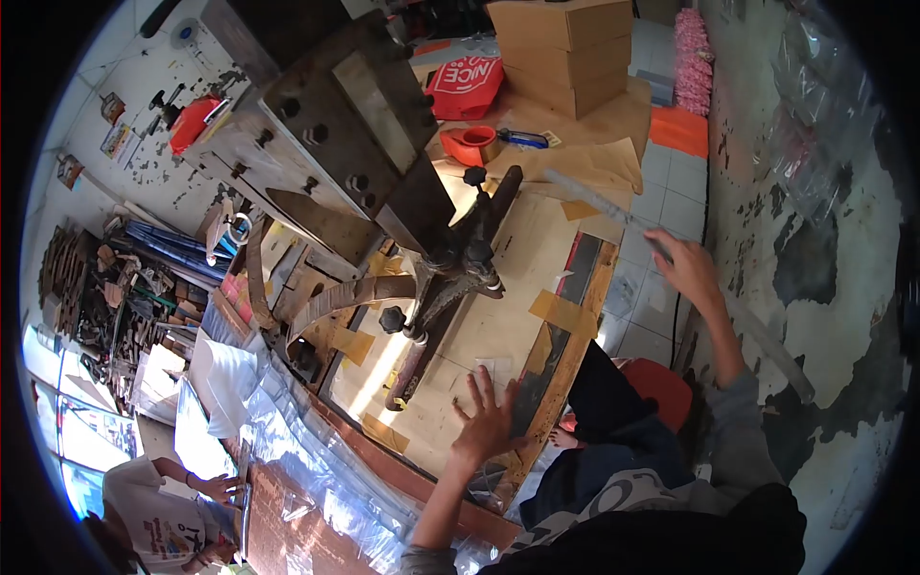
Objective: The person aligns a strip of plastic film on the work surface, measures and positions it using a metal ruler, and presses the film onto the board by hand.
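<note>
My left hand (486, 422) is spread over the pale work board (494, 316), fingers apart. Just beyond its fingertips lies a small clear plastic piece (494, 368). Out to the right, my right hand (688, 270) is closed around a long greyish, translucent strip (599, 203). One end of the strip reaches over the board's far right corner, and the other slants down past my forearm toward the wall. Over the board stands a heavy metal press (335, 134), with a dark bar and black knobs (474, 176) at its lower end. Brown tape (563, 312) sticks to the board's edges.
Behind the press are cardboard boxes (565, 57), a red bag (467, 88), a roll of orange tape (470, 146) and a blue-handled cutter (523, 139). Clear plastic sheets (316, 460) lie at the left. A co-worker (168, 508) sits lower left. A red stool (656, 391) stands near my legs.
</note>
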Available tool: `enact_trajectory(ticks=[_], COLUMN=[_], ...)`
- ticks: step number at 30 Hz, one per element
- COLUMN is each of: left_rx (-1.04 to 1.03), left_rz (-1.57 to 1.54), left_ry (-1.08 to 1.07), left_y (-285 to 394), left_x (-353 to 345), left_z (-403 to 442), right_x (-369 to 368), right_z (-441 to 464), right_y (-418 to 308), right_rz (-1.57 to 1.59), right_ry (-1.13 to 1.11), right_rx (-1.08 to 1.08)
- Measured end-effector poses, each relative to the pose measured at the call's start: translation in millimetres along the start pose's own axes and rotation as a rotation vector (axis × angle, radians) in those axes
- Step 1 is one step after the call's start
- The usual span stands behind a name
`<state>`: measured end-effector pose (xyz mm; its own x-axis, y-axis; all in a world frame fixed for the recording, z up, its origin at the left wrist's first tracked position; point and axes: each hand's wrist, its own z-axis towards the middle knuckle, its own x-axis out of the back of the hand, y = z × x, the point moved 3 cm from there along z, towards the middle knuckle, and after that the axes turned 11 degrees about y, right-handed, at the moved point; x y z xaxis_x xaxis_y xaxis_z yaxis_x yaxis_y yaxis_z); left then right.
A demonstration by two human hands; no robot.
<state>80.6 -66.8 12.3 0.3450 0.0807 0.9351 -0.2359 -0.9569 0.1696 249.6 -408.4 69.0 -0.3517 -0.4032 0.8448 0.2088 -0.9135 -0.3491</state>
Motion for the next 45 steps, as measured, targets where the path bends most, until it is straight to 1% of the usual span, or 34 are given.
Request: enact_trajectory(ticks=[1,4,5,7,8,9,10,13,16,17,19,21,22,24,25,26,29,30,31,32,33,34,35,36,37,38,39,40,42,44,45], left_rx=[0.028,0.091,0.092,0.121,0.137,0.164,0.186,0.254,0.265,0.271,0.276,0.314,0.356,0.554,0.606,0.668,0.874,0.931,0.971,0.978,0.989,0.942,0.956,0.906,0.851,0.803,0.820,0.750,0.583,0.487,0.445], left_rz=[0.007,-0.032,-0.114,-0.114,-0.116,-0.136,-0.113,-0.079,-0.075,-0.031,-0.070,-0.055,-0.136,-0.228,-0.088,-0.070,-0.100,-0.122,-0.092,-0.031,-0.109,-0.083,-0.145,-0.210,-0.268,-0.279,-0.281,-0.294,-0.316,-0.348,-0.367], left_ry=[0.015,0.010,0.084,0.208,0.275,0.410,0.421,0.466,0.576,0.558,0.567,0.520,0.543,0.479,0.440,0.421,0.748,0.860,0.880,0.944,1.052,1.100,1.108,1.146,1.181,1.177,1.159,1.173,1.189,1.190,1.190], left_y=[1.7,3.0,-1.9,1.8,4.1,7.4,7.1,15.7,15.6,17.3,15.8,17.1,16.4,29.1,33.5,37.4,52.0,52.5,57.5,62.0,66.4,64.6,68.6,70.9,71.5,73.2,72.0,75.9,82.2,82.9,83.1], left_x=[-12.2,-20.8,-30.0,-34.1,-37.3,-36.8,-37.6,-31.8,-40.2,-41.0,-43.5,-40.1,-41.2,-27.7,-33.1,-36.6,-55.1,-68.1,-65.8,-62.9,-56.6,-55.1,-46.3,-42.0,-40.0,-37.4,-40.3,-37.2,-23.7,-18.5,-17.3], left_z=[1.3,1.6,0.4,-3.9,-3.2,-6.0,-6.9,-5.1,-4.8,-4.7,-4.6,-3.7,-5.4,-9.8,-12.1,-14.0,-18.9,-19.1,-12.3,-8.2,-3.7,1.2,7.2,23.3,33.7,46.2,45.2,52.7,81.5,97.7,102.0], right_x=[-10.3,-44.2,-57.1,-82.3,-92.4,-102.3,-112.4,-135.1,-142.0,-152.0,-190.6,-219.5,-233.8,-283.1,-267.9,-255.7,-270.3,-259.0,-240.8,-234.6,-228.9,-219.6,-207.0,-186.2,-158.8,-141.0,-138.3,-136.2,-128.8,-139.1,-144.8], right_z=[23.9,90.4,112.3,149.7,166.6,181.9,197.1,238.9,267.7,281.3,312.4,332.0,341.2,356.1,355.4,337.9,334.0,326.5,315.4,310.3,309.2,306.0,302.5,281.9,240.3,210.5,194.7,179.1,124.8,81.2,67.5], right_y=[2.2,2.5,3.9,10.0,14.5,20.4,27.1,43.7,46.5,54.2,74.3,75.4,73.7,78.9,64.7,54.2,52.1,46.3,40.6,38.8,38.5,39.1,36.4,25.2,8.1,0.4,-4.4,-9.9,-33.7,-50.1,-57.7], right_rz=[-0.018,-0.043,-0.084,-0.171,-0.149,-0.128,-0.107,-0.006,-0.079,-0.046,0.023,0.221,0.321,0.379,0.309,0.242,0.216,0.141,0.068,0.047,0.031,0.171,0.310,0.479,0.645,0.787,0.830,0.873,1.003,1.121,1.100], right_ry=[0.010,0.068,0.041,-0.015,-0.025,-0.036,-0.044,0.030,-0.170,-0.127,-0.061,-0.061,-0.072,-0.191,-0.115,-0.062,0.068,0.123,0.167,0.214,0.271,0.340,0.416,0.281,0.144,0.018,-0.066,-0.149,-0.346,-0.699,-0.751], right_rx=[0.028,0.134,0.155,0.196,0.234,0.274,0.312,0.445,0.231,0.297,0.447,0.589,0.668,0.439,0.485,0.515,0.542,0.584,0.627,0.650,0.670,0.673,0.665,0.634,0.592,0.538,0.533,0.527,0.628,0.506,0.533])
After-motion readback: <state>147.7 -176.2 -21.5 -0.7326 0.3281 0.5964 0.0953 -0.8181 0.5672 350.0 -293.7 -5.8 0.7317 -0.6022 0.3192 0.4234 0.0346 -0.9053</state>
